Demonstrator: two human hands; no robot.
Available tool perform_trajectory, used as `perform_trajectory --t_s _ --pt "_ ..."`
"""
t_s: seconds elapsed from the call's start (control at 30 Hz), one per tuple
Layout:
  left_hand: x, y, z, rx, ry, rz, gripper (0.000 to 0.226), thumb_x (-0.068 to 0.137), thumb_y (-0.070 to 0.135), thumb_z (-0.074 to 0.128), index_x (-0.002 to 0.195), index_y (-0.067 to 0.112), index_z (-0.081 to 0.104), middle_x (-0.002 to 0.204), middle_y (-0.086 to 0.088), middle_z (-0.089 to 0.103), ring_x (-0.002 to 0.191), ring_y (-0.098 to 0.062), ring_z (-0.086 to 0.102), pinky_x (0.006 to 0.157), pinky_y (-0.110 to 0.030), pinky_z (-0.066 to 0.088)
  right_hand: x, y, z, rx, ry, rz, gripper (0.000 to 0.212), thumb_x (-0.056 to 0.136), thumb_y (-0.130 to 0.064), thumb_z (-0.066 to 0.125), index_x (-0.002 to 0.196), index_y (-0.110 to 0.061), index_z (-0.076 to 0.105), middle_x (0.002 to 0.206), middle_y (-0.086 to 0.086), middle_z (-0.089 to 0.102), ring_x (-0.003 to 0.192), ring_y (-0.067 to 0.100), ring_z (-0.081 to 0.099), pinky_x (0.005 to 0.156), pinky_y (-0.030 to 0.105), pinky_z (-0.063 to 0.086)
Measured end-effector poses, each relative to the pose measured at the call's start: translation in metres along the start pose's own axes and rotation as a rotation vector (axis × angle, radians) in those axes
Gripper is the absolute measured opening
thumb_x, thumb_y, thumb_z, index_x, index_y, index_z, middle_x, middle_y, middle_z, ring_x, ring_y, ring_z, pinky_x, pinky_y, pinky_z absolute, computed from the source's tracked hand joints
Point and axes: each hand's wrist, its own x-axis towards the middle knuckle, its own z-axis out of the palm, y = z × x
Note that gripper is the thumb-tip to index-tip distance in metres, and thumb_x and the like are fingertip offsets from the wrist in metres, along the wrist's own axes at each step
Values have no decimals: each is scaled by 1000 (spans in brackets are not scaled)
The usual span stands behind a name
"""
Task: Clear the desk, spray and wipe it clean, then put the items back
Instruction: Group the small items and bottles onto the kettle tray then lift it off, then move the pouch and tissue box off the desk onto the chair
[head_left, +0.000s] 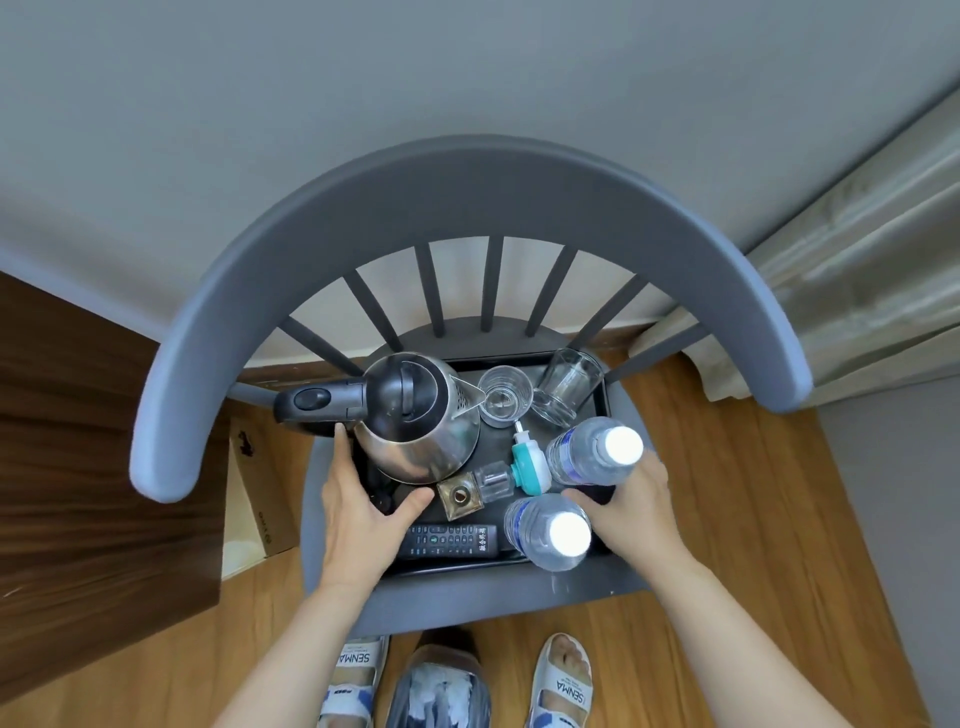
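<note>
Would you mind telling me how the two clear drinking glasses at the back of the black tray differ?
The left clear drinking glass stands upright, its mouth open to the camera; the right clear drinking glass leans over toward the tray's back right corner. The left one sits right beside the steel kettle spout; the right one is nearer the black tray rim. Both are transparent and look empty.

A grey spindle-back chair (467, 208) fills the middle of the frame on a wood-plank floor (727, 519). Grey wall (363, 78) above; beige curtain (857, 260) at right; dark wood panel (78, 441) at left.
</note>
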Motion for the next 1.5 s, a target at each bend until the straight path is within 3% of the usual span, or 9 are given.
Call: perform_trajectory --t_s 0.07,0.13,0.47,0.63,0.97,1.07,1.2,1.33,1.5 --pt "-15 8 -4 -14 6 -29 119 83 38 87 167 32 2 173 5 17 158 -18 13 127 -44 20 -19 -9 -15 24 37 0 66 77 -38 83 134 -28 51 135 0 47 131 22 39 109 44 42" --pt "-33 18 -12 -41 12 -68 113 88 39 82 167 27 2 174 3 14 160 -19 11 127 -40 17 -38 -13 -31 43 52 15 66 85 -28 79 141 -29 45 142 0 41 136 21 36 112 42 38" --pt "-109 101 -76 109 -60 -68 77 101 51 62 160 13 30 166 -6 35 154 -25 27 123 -44 29 -126 -76 -107 8 36 -78 48 96 -32 67 140 -25 50 133 -3 42 123 16 49 98 28 44" --pt "-156 148 -116 195 -103 3 72 101 55 58 158 18 33 163 -5 40 152 -26 33 119 -45 35 -168 -128 -140 -131 -32 -128 46 98 -41 60 139 -25 50 133 7 45 117 24 51 95 38 51" --pt "-271 209 -223 158 162 36 52 104 49 56 150 28 46 150 4 56 137 -15 54 108 -36 48 -255 -267 -177 -177 -126 -616 38 99 -41 57 132 -23 58 126 4 54 119 27 52 95 41 49" --pt "-296 208 -267 121 257 45 47 104 46 57 147 29 49 146 8 58 136 -12 54 109 -36 48 -287 -309 -176 -156 -174 -731 37 100 -41 57 133 -24 59 126 1 55 118 23 54 97 38 49" --pt "-323 188 -333 84 366 38 45 102 48 59 144 36 49 138 16 60 128 -6 57 106 -34 51 -334 -364 -162 -111 -203 -858 32 100 -37 58 130 -27 61 125 -8 59 113 9 57 96 22 47" --pt "-341 150 -410 56 452 24 46 102 48 61 145 36 49 140 17 59 129 -5 56 108 -32 51 -380 -424 -129 -91 -266 -953 27 99 -35 61 125 -31 63 115 -16 60 103 -1 57 77 2 39" --pt "-348 89 -510 36 478 10 45 102 48 60 144 36 49 141 16 59 132 -6 55 106 -30 49 -424 -498 -71 -92 -312 -966 23 99 -37 59 121 -33 65 114 -16 65 100 -1 61 76 7 42"
